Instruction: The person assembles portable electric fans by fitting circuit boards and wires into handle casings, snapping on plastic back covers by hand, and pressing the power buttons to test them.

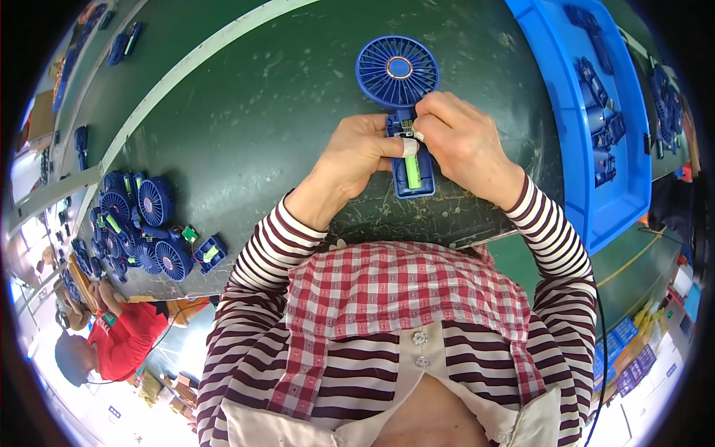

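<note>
A blue handheld fan [378, 73] lies on the green table with its round head pointing away from me. Its handle is uncovered and shows a light green battery cell [413, 176] and, near the neck, a small circuit board with a display [407, 124]. My left hand [347, 158] grips the handle from the left; its thumb, with a white wrap at the tip, presses across the handle above the battery. My right hand [468, 145] is closed at the handle's upper right edge, fingertips pinched beside the board. What they pinch is hidden.
A pile of blue fans [155, 201] with open handles lies at the table's left. On the right stands a blue bin [573, 186] with dark blue plastic parts. A pale strip [186, 56] crosses the table at far left. Beyond it, a person in red [123, 339] works.
</note>
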Demonstrator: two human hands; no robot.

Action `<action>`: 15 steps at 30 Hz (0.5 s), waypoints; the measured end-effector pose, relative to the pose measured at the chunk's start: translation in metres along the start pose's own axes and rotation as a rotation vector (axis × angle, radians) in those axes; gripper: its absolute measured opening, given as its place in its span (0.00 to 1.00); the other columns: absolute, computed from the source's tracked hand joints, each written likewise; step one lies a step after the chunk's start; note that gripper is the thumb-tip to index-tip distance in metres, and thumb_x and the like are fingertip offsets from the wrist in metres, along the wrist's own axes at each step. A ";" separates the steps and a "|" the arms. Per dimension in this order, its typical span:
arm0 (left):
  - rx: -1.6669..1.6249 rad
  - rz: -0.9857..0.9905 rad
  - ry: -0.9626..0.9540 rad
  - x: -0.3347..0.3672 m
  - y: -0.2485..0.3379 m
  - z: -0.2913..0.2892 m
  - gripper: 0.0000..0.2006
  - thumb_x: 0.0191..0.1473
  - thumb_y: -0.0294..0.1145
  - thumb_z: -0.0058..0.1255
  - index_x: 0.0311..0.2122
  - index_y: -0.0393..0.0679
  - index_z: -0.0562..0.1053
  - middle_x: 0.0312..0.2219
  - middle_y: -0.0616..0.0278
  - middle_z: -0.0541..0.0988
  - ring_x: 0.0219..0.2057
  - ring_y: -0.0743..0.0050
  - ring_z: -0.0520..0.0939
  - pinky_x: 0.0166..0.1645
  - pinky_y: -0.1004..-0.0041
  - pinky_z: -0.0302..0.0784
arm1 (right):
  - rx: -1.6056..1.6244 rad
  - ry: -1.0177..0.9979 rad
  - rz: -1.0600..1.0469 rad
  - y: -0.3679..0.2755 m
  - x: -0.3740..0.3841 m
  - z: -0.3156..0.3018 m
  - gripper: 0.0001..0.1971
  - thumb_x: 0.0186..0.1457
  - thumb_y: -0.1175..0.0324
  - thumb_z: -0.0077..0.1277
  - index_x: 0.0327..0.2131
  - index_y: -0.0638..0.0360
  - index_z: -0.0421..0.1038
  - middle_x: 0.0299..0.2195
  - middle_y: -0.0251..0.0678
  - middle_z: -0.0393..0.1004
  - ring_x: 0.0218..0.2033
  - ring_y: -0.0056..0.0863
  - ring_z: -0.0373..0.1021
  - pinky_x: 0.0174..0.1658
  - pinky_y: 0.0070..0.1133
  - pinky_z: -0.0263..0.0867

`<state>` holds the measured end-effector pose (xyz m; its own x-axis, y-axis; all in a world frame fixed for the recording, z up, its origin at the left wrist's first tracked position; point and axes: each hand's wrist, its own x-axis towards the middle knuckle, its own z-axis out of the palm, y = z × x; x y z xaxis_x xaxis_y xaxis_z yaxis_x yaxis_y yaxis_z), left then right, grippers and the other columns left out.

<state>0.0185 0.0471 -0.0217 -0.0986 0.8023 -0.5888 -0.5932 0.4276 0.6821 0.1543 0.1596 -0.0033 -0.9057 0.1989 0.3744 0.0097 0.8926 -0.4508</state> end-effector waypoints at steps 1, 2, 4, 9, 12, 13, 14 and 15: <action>-0.013 0.002 0.008 0.000 0.000 0.001 0.10 0.44 0.21 0.53 0.35 0.31 0.72 0.29 0.59 0.76 0.29 0.72 0.78 0.34 0.73 0.77 | -0.040 -0.006 -0.005 -0.001 0.000 0.000 0.06 0.37 0.80 0.51 0.23 0.63 0.66 0.29 0.35 0.66 0.29 0.33 0.67 0.28 0.26 0.64; -0.027 0.004 0.015 0.000 0.000 0.001 0.10 0.44 0.20 0.53 0.35 0.31 0.72 0.29 0.59 0.76 0.29 0.72 0.78 0.34 0.73 0.77 | -0.080 -0.012 -0.009 -0.002 0.000 0.000 0.06 0.37 0.79 0.51 0.24 0.63 0.66 0.29 0.35 0.66 0.29 0.32 0.67 0.28 0.26 0.64; -0.016 -0.005 0.024 0.000 0.001 0.003 0.09 0.44 0.20 0.53 0.34 0.31 0.72 0.29 0.58 0.76 0.29 0.72 0.78 0.34 0.73 0.77 | -0.082 -0.025 -0.002 -0.002 -0.001 0.001 0.06 0.37 0.79 0.50 0.23 0.63 0.66 0.29 0.35 0.66 0.29 0.32 0.67 0.29 0.26 0.64; 0.001 -0.014 0.064 0.001 0.004 0.005 0.09 0.44 0.20 0.51 0.34 0.31 0.72 0.28 0.58 0.76 0.29 0.72 0.78 0.35 0.73 0.77 | -0.057 -0.027 -0.030 0.004 0.003 0.002 0.05 0.37 0.79 0.50 0.23 0.63 0.66 0.28 0.34 0.65 0.28 0.32 0.66 0.29 0.26 0.63; 0.000 -0.012 0.001 0.001 0.006 0.001 0.09 0.47 0.23 0.51 0.36 0.31 0.71 0.30 0.58 0.76 0.30 0.72 0.78 0.36 0.72 0.76 | -0.028 -0.044 -0.024 0.007 0.004 0.000 0.06 0.37 0.80 0.50 0.23 0.63 0.66 0.28 0.34 0.65 0.28 0.32 0.66 0.29 0.26 0.63; -0.082 -0.028 -0.026 0.000 0.008 -0.001 0.10 0.49 0.24 0.50 0.37 0.31 0.70 0.31 0.58 0.76 0.31 0.73 0.78 0.37 0.72 0.76 | -0.028 -0.053 -0.025 0.008 0.004 0.000 0.06 0.37 0.80 0.50 0.23 0.63 0.66 0.28 0.34 0.65 0.28 0.31 0.66 0.29 0.26 0.63; -0.164 -0.044 -0.054 0.000 0.008 -0.002 0.11 0.50 0.26 0.49 0.38 0.31 0.70 0.32 0.58 0.75 0.32 0.73 0.78 0.37 0.72 0.76 | -0.029 -0.062 -0.025 0.009 0.004 -0.001 0.06 0.37 0.80 0.50 0.23 0.63 0.66 0.28 0.34 0.65 0.28 0.31 0.66 0.29 0.26 0.63; -0.163 -0.044 -0.054 -0.001 0.008 -0.002 0.11 0.50 0.26 0.49 0.38 0.31 0.70 0.32 0.58 0.75 0.32 0.73 0.78 0.37 0.72 0.76 | -0.028 -0.061 -0.025 0.007 0.004 -0.002 0.06 0.37 0.80 0.50 0.23 0.63 0.66 0.28 0.34 0.65 0.28 0.31 0.66 0.29 0.26 0.63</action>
<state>0.0122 0.0486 -0.0172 -0.0297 0.8073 -0.5894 -0.7182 0.3928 0.5743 0.1514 0.1678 -0.0028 -0.9299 0.1522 0.3349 -0.0020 0.9082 -0.4185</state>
